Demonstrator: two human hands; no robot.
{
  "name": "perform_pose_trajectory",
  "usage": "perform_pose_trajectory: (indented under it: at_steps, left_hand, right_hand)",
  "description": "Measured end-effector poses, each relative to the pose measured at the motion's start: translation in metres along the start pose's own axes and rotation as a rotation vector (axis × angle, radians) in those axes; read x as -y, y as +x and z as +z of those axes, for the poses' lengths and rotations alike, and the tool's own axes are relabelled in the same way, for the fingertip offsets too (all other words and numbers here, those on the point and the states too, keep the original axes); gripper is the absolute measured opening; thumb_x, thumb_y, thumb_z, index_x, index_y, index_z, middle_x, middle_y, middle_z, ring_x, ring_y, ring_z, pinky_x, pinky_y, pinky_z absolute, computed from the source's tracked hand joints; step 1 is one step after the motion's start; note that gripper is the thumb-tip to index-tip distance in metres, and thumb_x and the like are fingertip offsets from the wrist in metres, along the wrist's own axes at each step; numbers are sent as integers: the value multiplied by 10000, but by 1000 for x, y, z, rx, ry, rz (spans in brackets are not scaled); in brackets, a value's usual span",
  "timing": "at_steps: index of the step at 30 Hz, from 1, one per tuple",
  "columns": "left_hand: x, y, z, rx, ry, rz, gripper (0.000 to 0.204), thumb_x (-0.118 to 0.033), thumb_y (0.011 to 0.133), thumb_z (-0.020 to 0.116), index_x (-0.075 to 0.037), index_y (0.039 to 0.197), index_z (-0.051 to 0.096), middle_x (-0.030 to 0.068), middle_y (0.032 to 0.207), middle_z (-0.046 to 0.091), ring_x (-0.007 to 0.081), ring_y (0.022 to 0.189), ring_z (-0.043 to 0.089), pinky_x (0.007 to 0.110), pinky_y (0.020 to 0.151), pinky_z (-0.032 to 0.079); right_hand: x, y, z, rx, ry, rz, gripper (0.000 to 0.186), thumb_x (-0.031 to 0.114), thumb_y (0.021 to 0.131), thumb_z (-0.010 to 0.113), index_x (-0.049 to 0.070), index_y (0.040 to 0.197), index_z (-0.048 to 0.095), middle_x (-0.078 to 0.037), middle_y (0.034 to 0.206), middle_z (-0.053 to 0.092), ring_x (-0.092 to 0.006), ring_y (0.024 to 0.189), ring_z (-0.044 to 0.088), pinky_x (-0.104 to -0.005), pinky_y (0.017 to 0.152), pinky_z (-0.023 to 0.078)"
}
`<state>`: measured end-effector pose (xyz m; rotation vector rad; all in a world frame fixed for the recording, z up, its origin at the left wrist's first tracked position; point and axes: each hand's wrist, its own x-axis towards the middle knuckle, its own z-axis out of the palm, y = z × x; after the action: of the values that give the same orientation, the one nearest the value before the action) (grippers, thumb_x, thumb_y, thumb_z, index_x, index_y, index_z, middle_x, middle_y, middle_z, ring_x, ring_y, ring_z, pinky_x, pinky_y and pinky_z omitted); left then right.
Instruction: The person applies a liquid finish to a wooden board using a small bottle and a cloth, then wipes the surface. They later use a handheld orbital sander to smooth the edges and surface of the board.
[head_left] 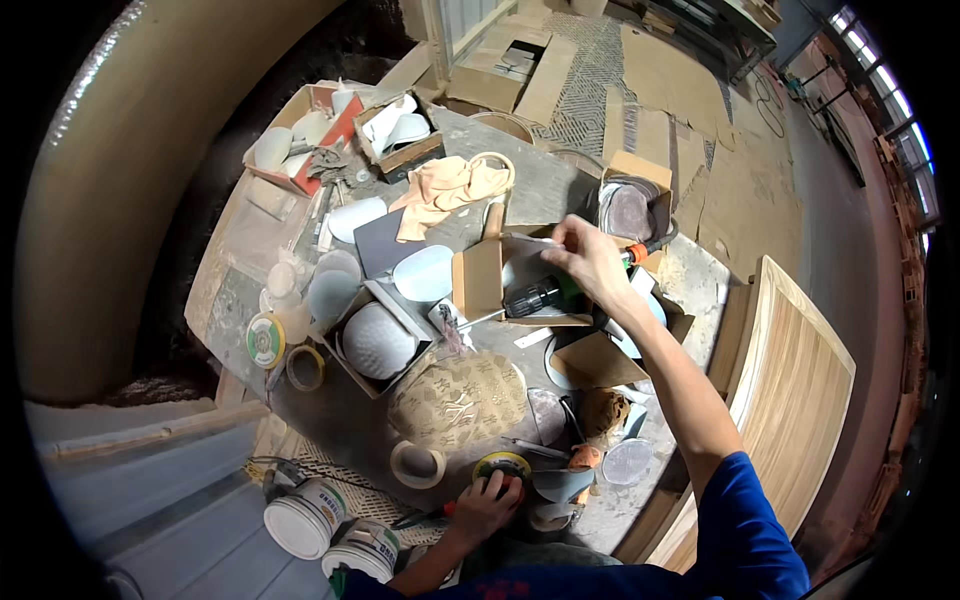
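A right hand [590,262] bent over an open cardboard box [477,280], fingertips drawn together.
Whether those fingertips pinched a grey disc or just met the box's far edge, I cannot tell; the black-chucked power drill [535,297] lay in the box, just below and left of them. The left hand [482,515] curled over a red-handled tool [512,490], its clasp unclear, with a yellow-rimmed roll [500,464] just beyond its fingers.
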<state>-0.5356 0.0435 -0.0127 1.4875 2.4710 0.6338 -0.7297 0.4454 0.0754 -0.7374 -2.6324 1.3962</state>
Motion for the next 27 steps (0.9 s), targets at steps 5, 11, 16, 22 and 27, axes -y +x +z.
perform_pose_trajectory:
  at_steps: [5,11,16,22,27]
  left_hand:
    - [-5,-2,1,-34,-13,-44,541,-308,753,822,-222,1251,630,129,1200,623,323,863,653,433,662,577]
    - [-4,5,-2,-115,67,5,357,-292,764,796,-203,1100,714,86,1110,661,272,802,654,397,641,575]
    - [-2,-4,4,-120,130,22,440,-336,787,784,-230,1205,696,69,1175,650,267,883,663,403,674,585]
    - [10,-2,-33,-110,-142,28,579,-277,690,895,-119,1202,676,134,1176,643,348,991,682,446,805,585]
    - [5,-24,-83,-114,-479,-163,554,-203,758,877,-56,1235,638,109,1143,648,290,1022,683,406,864,569]
  right_hand:
    - [-11,-32,-12,-139,985,102,203,32,972,695,74,1150,608,30,946,711,-77,859,668,-240,788,538]
    - [-25,-91,-12,-207,1154,160,227,66,994,672,78,1211,604,9,932,727,-86,770,681,-233,700,551]
    - [-16,-159,-6,-217,1149,190,279,46,995,660,62,1266,596,-31,1088,721,-116,957,689,-302,884,561]
    - [-7,-261,-4,-294,1186,314,130,115,967,731,65,1060,655,-18,970,736,-107,821,696,-289,777,581]
    - [-2,-368,15,-246,1231,513,147,227,969,753,109,1009,674,31,909,711,-52,757,652,-228,672,549]
